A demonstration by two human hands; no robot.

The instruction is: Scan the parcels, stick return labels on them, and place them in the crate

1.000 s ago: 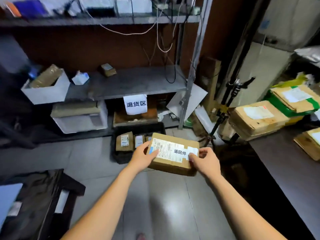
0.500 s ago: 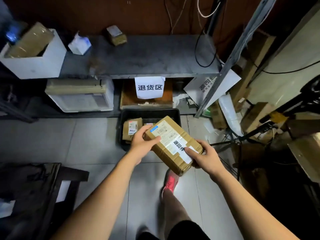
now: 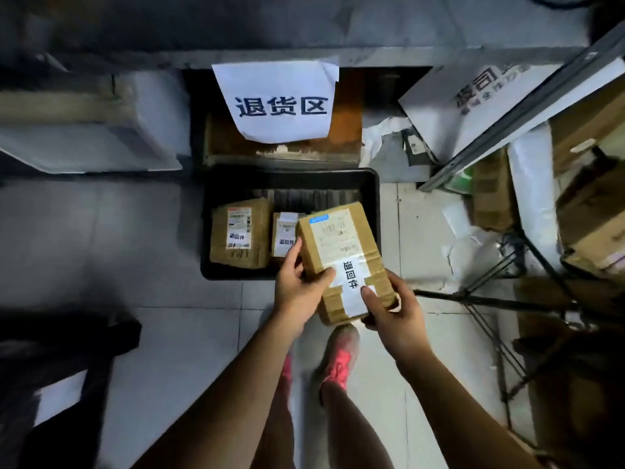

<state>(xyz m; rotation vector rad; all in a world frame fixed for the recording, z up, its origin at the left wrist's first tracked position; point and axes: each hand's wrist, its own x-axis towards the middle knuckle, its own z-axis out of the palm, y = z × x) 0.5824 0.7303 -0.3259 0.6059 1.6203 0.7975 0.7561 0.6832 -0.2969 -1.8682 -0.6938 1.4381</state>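
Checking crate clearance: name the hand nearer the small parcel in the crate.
Left. The left hand is just below-right of the small parcel; the right hand lies farther right.

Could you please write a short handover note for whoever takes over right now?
Left hand grips the cardboard parcel by its left side; right hand holds its near end, thumb on the return label.
The parcel hangs above the black crate at its near right corner; a larger parcel and a smaller parcel, both labelled, lie inside.
Done: label stuck on.
Left: set it in the crate, right of the others.
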